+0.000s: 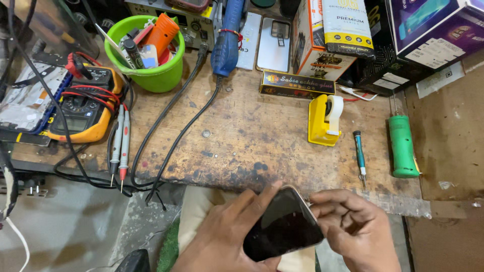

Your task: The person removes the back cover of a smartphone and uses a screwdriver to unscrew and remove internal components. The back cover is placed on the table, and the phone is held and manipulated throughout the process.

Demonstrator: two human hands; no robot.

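The dark phone [283, 225] is held tilted in front of the bench edge [282, 187] by 2 hands, the left hand [227, 236] cupped under it and the right hand [353, 226] pinching its side, so a slip could drop it to the floor.

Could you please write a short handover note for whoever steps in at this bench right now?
Left hand: cradles the dark smartphone from below, thumb across its screen.
Right hand: fingertips pinch the phone's upper right edge.
Phone is held tilted in front of the wooden bench, screen dark, casing looks closed.
Small screwdriver, green-handled tool and yellow tape dispenser lie untouched on the bench.
No opening work is visible yet.
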